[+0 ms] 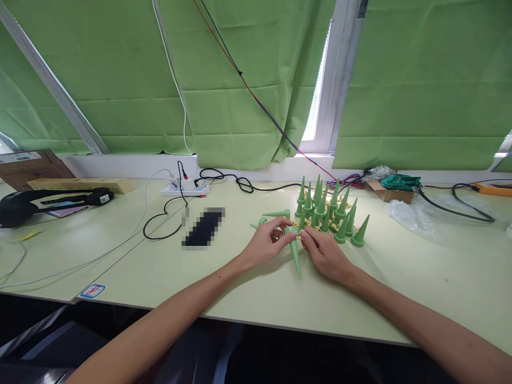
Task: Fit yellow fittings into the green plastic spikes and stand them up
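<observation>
Between thumb and fingers, my left hand [267, 242] grips a green cone-shaped spike [295, 255] by its wide collar end. The spike's narrow tip points down toward the table's front edge. My right hand [326, 252] is closed in a pinch right beside the collar; what it pinches, if anything, is hidden by the fingers. Just beyond the hands, several like green spikes [360, 232] stand upright in a cluster. Small yellow pieces [303, 218] are scattered among their bases. Another green spike [277, 213] lies on its side behind my left hand.
A blurred-out dark object [203, 228] lies left of my hands. Behind it are a power strip [186, 189] and a looped black cable [144, 230]. At the back right stand a small cardboard box [388, 192] and clear plastic bags [414, 218]. The table [256, 298] ends close in front.
</observation>
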`<state>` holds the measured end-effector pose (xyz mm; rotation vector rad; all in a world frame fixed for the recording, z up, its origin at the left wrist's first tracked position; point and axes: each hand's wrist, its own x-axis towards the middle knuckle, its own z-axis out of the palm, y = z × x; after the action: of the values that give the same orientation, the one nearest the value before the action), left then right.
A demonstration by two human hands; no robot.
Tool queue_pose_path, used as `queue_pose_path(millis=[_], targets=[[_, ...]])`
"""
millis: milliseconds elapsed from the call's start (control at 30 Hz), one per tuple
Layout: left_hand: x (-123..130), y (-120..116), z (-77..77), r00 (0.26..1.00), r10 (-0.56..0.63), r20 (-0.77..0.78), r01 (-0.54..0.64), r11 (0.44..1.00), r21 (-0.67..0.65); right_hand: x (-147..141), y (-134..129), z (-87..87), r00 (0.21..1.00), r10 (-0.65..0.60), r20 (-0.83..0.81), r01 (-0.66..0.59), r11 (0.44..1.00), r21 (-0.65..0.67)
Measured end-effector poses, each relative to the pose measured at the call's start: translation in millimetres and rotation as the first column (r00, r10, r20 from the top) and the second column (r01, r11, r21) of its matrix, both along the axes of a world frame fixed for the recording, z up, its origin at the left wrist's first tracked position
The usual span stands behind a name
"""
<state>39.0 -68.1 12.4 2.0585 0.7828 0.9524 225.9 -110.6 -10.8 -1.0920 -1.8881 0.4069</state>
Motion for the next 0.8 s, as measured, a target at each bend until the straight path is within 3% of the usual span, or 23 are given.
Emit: queue_pose_path(millis=[200, 400, 600, 700, 800], targets=[[-0.1, -0.3, -3.9, 1.0, -0.015, 0.005, 0.015, 0.994, 0.112, 1.0, 0.3, -1.8, 0.999, -0.02, 0.037, 0.02, 1.0, 0.004], [0.1, -1.8, -3.1, 1.0, 0.024, 0.02, -0.026, 0.993, 0.112, -0.9, 0.1, -0.6, 0.999, -0.03, -0.035, 0.03, 0.999, 0.016], [1.4, -2.9, 2.8, 0.991, 0.072, 0.112, -0.072, 0.997, 0.0, -0.8, -3.2, 1.1, 0.99, -0.062, -0.127, 0.06, 0.998, -0.024], [1.3, -1.3, 2.7, 0.998, 0.03, 0.053, -0.027, 0.998, -0.05, 0.1, -3.9, 0.6, 0.984, -0.062, -0.165, 0.056, 0.998, -0.039], [1.1, 0.1, 1.2, 0.999, -0.043, -0.008, 0.041, 0.983, -0.181, 0.8, -3.7, -0.2, 0.982, -0.059, -0.181, 0.054, 0.998, -0.034]])
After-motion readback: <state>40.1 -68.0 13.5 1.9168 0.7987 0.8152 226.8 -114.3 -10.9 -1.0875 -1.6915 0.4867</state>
